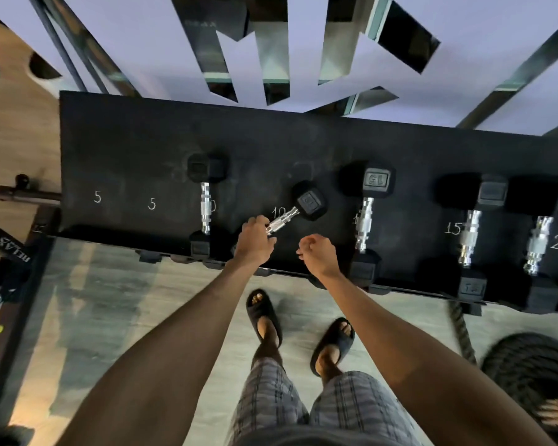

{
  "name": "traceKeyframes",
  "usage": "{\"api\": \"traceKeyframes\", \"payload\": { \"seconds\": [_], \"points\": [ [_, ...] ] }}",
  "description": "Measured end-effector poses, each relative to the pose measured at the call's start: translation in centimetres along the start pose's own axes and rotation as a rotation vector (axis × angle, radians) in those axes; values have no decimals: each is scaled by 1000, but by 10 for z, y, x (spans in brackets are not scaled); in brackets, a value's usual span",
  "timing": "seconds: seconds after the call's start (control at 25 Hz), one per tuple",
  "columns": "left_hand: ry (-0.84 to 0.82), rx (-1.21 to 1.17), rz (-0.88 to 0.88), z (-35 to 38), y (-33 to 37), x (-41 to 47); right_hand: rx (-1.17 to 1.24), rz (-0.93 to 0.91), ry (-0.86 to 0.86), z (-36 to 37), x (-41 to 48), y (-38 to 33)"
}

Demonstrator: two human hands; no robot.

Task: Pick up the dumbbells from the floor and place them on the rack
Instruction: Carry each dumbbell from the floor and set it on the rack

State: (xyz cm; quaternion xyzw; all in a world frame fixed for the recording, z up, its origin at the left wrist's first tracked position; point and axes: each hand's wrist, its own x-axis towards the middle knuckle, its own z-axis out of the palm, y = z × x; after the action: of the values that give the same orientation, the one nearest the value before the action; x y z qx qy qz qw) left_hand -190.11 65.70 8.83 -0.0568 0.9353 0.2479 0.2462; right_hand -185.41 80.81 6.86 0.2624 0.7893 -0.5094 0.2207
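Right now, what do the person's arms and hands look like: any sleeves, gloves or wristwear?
Both arms are bare as far up as the view shows, with no sleeves. The left hand and right hand wear no gloves, and no watch or band shows. Lower down are checked grey shorts and dark open-toed slippers.

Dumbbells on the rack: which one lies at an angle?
The dumbbell held by the left hand, beside the chalked 10; the other four lie straight.

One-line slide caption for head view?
Left hand grips a skewed dumbbell at the rack by the 10 mark; right hand curled, empty.
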Motion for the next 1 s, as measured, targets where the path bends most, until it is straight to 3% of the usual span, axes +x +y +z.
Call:
{"api": "traceKeyframes", "payload": {
  "seconds": [0.28, 0.56, 0.68, 1.0],
  "points": [
    [-177, -16, 85, -10, -32, 47, 535, 209, 134, 34, 45, -37],
    [-269, 41, 166, 5, -45, 68, 844, 316, 172, 61, 64, -38],
    [-285, 104, 183, 11, -48, 73, 815, 316, 205, 63, 69, -41],
    [-270, -124, 107, 13, -44, 74, 515, 231, 235, 61, 79, -42]
  ]
}}
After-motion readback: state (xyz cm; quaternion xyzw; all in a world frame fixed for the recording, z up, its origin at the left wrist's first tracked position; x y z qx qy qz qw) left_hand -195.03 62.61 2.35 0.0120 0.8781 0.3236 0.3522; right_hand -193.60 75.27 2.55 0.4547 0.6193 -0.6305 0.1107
